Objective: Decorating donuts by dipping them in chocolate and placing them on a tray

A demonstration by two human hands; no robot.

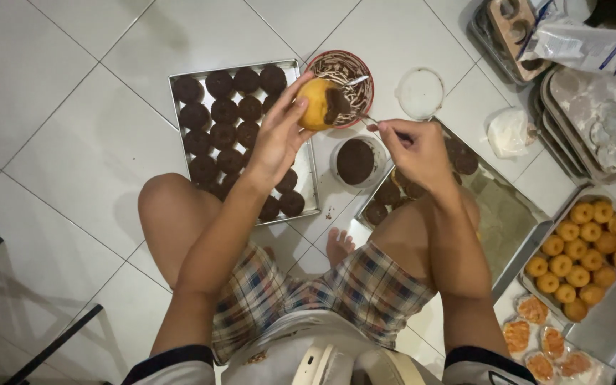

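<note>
The left hand pinches a half-coated yellow doughnut above the bowl of shavings; the right hand grips a spoon. Spreading chocolate evenly calls for turning the doughnut slowly, keeping drips over the bowl, near the chocolate tub.

Floor: glossy pale ceramic tile with thin grout lines. Baking tray: dull brushed metal. Second tray: shinier metal, reflective. Doughnut in left hand: matt yellow crumb, part coated in wet glossy chocolate. Shorts: plaid woven cloth. Round lid: translucent plastic.
</note>
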